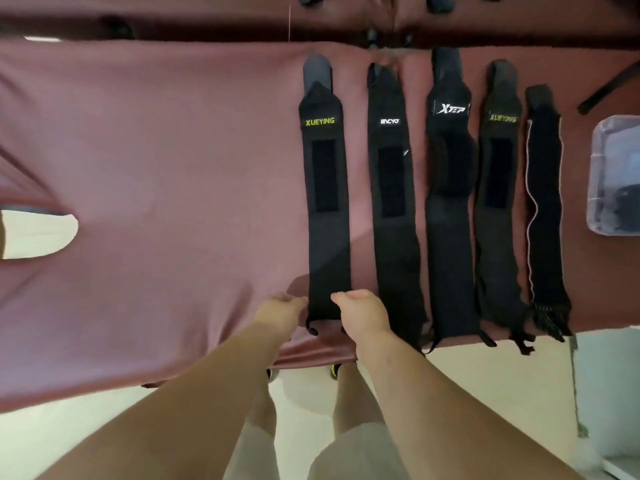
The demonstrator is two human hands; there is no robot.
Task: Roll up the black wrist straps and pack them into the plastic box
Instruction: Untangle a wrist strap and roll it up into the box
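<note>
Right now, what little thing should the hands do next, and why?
Probably curl the near end of the leftmost strap over to start the roll. It lies flat, and the left hand and right hand sit at that end, one each side.

Five straps (429, 202) on table (156, 168), box (616, 174) right.

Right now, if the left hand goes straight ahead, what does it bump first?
The leftmost XUEYING strap: the left hand points at its near end, seemingly right at its edge.
</note>
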